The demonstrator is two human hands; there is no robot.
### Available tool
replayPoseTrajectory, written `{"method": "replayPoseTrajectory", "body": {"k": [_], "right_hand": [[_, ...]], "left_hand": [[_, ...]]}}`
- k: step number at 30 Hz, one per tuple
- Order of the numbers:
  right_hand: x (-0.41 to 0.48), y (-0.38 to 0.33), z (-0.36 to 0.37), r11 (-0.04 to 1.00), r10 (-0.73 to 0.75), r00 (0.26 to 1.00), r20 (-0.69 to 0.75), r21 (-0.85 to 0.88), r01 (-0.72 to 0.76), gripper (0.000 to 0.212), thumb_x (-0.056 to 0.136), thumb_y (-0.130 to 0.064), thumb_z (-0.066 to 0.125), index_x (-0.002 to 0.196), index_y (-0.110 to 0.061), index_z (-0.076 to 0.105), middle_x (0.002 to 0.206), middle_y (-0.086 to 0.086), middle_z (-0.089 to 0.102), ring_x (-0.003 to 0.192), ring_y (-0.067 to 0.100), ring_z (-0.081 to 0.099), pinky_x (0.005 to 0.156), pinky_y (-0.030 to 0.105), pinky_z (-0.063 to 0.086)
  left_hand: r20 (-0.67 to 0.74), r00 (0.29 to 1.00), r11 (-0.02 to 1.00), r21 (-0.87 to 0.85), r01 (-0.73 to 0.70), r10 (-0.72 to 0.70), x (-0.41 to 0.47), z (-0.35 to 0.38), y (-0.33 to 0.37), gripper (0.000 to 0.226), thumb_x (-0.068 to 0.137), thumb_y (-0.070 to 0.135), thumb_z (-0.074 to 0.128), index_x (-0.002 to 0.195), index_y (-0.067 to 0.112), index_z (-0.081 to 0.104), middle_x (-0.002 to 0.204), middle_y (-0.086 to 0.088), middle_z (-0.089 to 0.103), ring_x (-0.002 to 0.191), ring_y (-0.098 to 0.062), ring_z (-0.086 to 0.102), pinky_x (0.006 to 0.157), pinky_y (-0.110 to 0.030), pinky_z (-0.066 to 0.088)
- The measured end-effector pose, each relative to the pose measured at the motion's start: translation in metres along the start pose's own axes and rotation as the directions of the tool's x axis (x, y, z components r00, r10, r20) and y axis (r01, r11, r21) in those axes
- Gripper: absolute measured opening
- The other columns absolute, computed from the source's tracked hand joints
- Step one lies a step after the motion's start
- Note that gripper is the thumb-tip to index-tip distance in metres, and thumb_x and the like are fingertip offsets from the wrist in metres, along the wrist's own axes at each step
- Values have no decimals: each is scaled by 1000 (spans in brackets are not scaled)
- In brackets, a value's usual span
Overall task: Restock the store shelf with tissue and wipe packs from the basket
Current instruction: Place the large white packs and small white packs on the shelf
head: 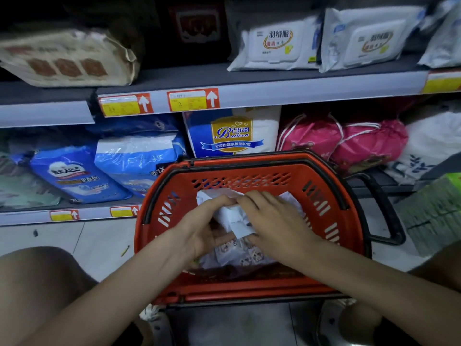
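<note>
A red plastic basket (331, 196) stands on the floor in front of the shelf. Inside it lie several white packs, among them a white wipe pack (234, 217) on top and a printed tissue pack (239, 255) beneath. My left hand (199, 228) grips the white wipe pack from the left, with its fingers curled over the top edge. My right hand (274, 216) presses on the same pack from the right. Both hands are inside the basket. On the upper shelf (274, 93), white wipe packs (277, 43) stand at the right.
A beige tissue pack (67, 58) lies on the upper shelf at the left, with a dark gap beside it. The lower shelf holds blue packs (79, 176), a Baileen bag (232, 133) and pink drawstring bags (349, 143). My knees flank the basket. A green stack (434, 213) stands at the right.
</note>
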State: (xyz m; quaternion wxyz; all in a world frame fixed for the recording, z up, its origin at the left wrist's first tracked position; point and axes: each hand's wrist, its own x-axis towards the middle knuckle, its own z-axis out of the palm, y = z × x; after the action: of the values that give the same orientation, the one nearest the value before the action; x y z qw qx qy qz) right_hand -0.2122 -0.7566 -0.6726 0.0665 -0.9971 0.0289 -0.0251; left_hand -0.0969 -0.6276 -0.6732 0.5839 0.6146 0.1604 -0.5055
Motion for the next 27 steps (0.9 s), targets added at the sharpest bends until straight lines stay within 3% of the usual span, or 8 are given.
{"method": "replayPoseTrajectory", "body": {"k": [4, 8, 11, 13, 16, 21, 24, 27], "right_hand": [[6, 0, -4, 999, 17, 999, -50, 51, -14, 69, 59, -22, 92, 121, -15, 62, 112, 3, 67, 98, 28, 68, 71, 38, 56], [7, 0, -12, 984, 54, 991, -120, 177, -32, 63, 79, -16, 79, 139, -16, 56, 132, 1, 63, 120, 24, 60, 91, 36, 51], [7, 2, -15, 911, 216, 964, -157, 386, -141, 38, 93, -26, 73, 128, -17, 59, 115, -4, 66, 104, 18, 61, 83, 34, 50], [7, 6, -16, 797, 344, 933, -108, 559, -230, 24, 94, -31, 72, 112, -17, 63, 96, -9, 66, 87, 12, 61, 72, 34, 46], [7, 14, -22, 591, 443, 896, -18, 758, -277, 28, 94, -29, 73, 119, -20, 67, 103, -11, 74, 94, 6, 68, 80, 31, 54], [1, 21, -39, 271, 476, 878, 40, 944, -190, 24, 96, -19, 72, 120, -22, 72, 109, -10, 78, 103, 7, 73, 93, 34, 58], [-2, 27, -47, 131, 490, 867, 95, 975, -181, 21, 96, -23, 71, 117, -26, 74, 113, -9, 78, 109, 12, 72, 98, 40, 56], [-5, 29, -52, -6, 509, 845, 162, 983, -185, 21, 98, -24, 68, 118, -23, 73, 112, -2, 78, 103, 20, 75, 88, 41, 62]], "left_hand": [[18, 997, 997, 12, -74, 73, -1, -4, 0, 30, 84, 28, 78, 111, 14, 75, 95, -7, 80, 89, -24, 75, 79, -38, 63], [-15, 990, 990, 20, -140, 141, -5, -2, 2, 40, 81, 45, 77, 109, 18, 74, 105, -9, 77, 92, -25, 71, 90, -38, 56], [-23, 983, 982, 36, -184, 185, -7, 0, 5, 60, 90, 60, 63, 114, 6, 70, 107, -14, 76, 95, -26, 73, 96, -42, 54], [-47, 963, 960, 111, -257, 264, -7, -1, 8, 64, 96, 63, 54, 105, 2, 71, 104, -16, 78, 97, -27, 75, 96, -44, 55], [-134, 894, 898, 182, -401, 427, -5, -6, 10, 54, 99, 54, 56, 95, 2, 72, 97, -16, 79, 95, -31, 76, 83, -39, 56], [-189, 820, 840, 164, -517, 541, -4, -15, 15, 40, 97, 47, 67, 113, 10, 65, 108, -23, 74, 102, -41, 73, 94, -58, 59], [-134, 833, 840, 182, -511, 536, -5, -21, 15, 50, 91, 56, 71, 122, 17, 67, 112, -10, 77, 103, -31, 75, 96, -54, 59], [-59, 865, 856, 195, -480, 498, -8, -24, 15, 57, 90, 66, 66, 128, 23, 70, 115, -5, 78, 106, -29, 75, 99, -49, 56]]}}
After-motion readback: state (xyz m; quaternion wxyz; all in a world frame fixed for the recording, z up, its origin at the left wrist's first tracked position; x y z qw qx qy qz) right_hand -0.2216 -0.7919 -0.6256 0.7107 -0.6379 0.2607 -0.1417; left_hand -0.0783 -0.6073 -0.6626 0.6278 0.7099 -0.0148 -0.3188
